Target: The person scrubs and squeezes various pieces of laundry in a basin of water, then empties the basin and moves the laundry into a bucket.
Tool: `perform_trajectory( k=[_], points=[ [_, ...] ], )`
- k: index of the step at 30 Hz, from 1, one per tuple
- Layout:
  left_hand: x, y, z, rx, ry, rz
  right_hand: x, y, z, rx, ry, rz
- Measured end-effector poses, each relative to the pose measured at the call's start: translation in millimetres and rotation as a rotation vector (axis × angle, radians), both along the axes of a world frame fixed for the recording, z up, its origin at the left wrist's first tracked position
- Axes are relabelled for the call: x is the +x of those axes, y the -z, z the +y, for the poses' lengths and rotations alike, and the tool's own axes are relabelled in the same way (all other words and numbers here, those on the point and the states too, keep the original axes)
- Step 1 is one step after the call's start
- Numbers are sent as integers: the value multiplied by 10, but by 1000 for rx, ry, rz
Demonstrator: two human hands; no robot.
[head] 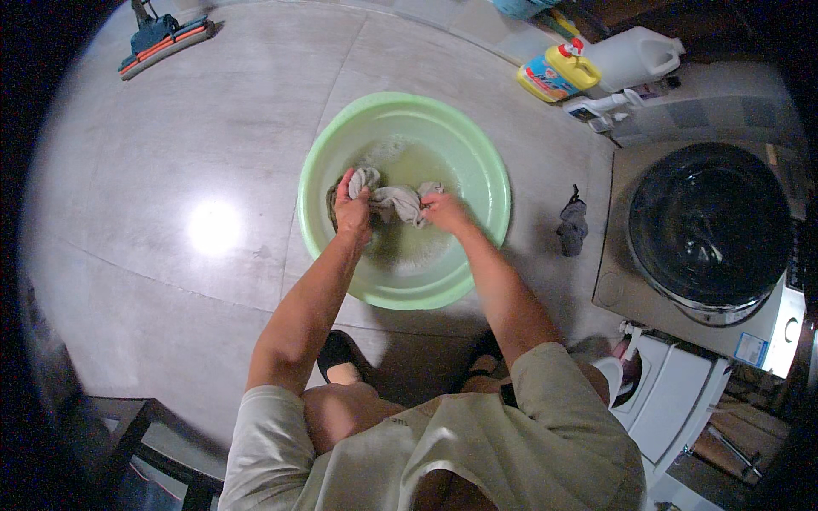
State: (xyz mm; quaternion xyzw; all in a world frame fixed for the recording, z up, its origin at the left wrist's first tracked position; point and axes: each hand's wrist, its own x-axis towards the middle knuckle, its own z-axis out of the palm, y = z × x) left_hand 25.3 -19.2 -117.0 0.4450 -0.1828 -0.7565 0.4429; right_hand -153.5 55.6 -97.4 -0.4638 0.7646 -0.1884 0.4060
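Note:
A pale green plastic basin (pixel 491 204) stands on the tiled floor in front of me, with cloudy, yellowish water (pixel 415 246) and some suds in it. Over the water I hold a wet, light grey cloth (pixel 397 199), bunched and twisted lengthwise. My left hand (pixel 354 207) grips its left end, thumb on top. At the right end, the fingers of my right hand (pixel 445 213) pinch the fabric. A darker cloth (pixel 331 203) shows by the basin's left wall, partly hidden behind my left hand.
A dark, crumpled cloth (pixel 572 225) lies on the floor between the basin and a front-loading washing machine (pixel 709 236). Behind stand a yellow detergent bottle (pixel 555 75) and a translucent jug (pixel 632 59). At the far left is a squeeze mop head (pixel 165 43); a dark-framed stool (pixel 137 428) is near-left.

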Motion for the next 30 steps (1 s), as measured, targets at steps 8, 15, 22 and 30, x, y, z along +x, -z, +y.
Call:
perform_trajectory(
  k=[8, 15, 22, 30],
  points=[
    [1, -10, -13, 26, 3, -21, -107, -66, 108, -234, 246, -215],
    [-34, -92, -23, 34, -49, 41, -508, -623, 200, -414, 660, -305],
    [-42, -77, -5, -88, 28, -203, -399, -506, 114, -231, 421, 335],
    [-101, 71, 98, -148, 285, -348, 462, 91, -69, -150, 480, 463]
  ],
)
